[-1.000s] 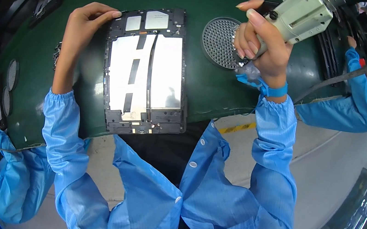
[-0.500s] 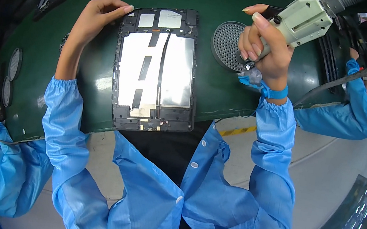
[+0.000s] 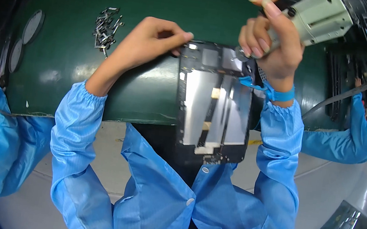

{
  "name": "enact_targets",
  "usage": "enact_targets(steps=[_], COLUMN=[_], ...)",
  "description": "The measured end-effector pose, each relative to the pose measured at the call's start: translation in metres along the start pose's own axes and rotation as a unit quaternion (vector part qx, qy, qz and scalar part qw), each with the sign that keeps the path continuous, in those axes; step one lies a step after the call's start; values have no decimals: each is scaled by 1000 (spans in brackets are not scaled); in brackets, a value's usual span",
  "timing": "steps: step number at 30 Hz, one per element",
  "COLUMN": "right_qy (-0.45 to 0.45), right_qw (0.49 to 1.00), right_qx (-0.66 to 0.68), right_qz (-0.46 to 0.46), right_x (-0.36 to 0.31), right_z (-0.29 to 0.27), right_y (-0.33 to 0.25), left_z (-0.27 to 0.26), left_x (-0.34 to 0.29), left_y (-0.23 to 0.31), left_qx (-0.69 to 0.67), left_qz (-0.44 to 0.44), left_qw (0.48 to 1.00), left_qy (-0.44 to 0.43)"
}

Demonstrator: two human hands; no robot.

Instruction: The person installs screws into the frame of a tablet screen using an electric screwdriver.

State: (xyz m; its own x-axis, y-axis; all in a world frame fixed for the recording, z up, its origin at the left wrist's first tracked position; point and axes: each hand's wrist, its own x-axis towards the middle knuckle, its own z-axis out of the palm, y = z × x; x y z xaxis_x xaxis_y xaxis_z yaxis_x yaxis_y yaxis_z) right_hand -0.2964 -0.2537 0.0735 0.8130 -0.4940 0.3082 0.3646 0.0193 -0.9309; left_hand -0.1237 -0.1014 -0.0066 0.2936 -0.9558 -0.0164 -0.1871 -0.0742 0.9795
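Observation:
An opened tablet (image 3: 196, 107), black-framed with silver panels inside, lies at the bench's front edge, its lower end reaching past the edge toward me. My left hand (image 3: 158, 39) pinches its far left corner between thumb and fingers. Above the far right corner, my right hand (image 3: 278, 46) is wrapped round a pale green electric screwdriver (image 3: 323, 19), its body tilted up to the right. The fingers hide most of the tool's tip, so contact with the tablet cannot be made out. A blue strap (image 3: 281, 95) circles my right wrist.
A pile of small metal parts (image 3: 106, 30) lies on the green bench (image 3: 144, 95) beyond my left forearm. Two round dishes (image 3: 32, 27) stand farther left. A grey cable (image 3: 353, 90) crosses at right. Co-workers' blue sleeves (image 3: 341, 144) show on both sides.
My left hand has brought the tablet rightward and nearer to me, under the screwdriver. It now hides most of the perforated round dish. The metal pile has come into view.

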Motion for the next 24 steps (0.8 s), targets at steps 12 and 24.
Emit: enact_targets(steps=[12, 24], right_qy=[-108, -19], right_qw=[993, 994], right_qx=[33, 105], right_qz=[-38, -4], right_x=[11, 7], right_z=[17, 28], right_y=[37, 43], left_z=[18, 26], left_x=[4, 3], left_y=[-6, -8], left_qx=[-66, -47], left_qz=[48, 66], left_qw=[995, 996], left_qy=[-52, -29])
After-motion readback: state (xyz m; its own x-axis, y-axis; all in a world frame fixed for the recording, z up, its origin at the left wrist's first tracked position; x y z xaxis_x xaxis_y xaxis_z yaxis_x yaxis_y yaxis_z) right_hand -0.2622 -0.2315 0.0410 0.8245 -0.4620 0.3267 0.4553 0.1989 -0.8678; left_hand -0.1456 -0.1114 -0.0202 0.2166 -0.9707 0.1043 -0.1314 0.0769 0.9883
